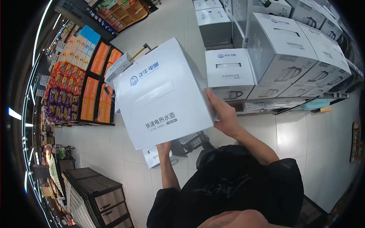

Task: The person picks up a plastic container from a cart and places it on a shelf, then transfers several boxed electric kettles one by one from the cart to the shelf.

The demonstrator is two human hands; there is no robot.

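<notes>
A large white kettle box (156, 95) with blue and grey print is held in front of my body, tilted, its top face toward me. My right hand (224, 114) presses against the box's right side near its lower corner. Under the near edge, my left hand (164, 147) supports the box, its fingers mostly hidden beneath it. Just right of the held box, another white kettle box (230, 68) stands at the edge of a stack.
Stacked kettle boxes (285, 49) fill the upper right. Behind the held box is a cart with a handle (140, 51) and smaller boxes. A snack shelf (89, 81) stands left, a dark drawer cabinet (100, 195) lower left. Another box (153, 156) sits low beneath.
</notes>
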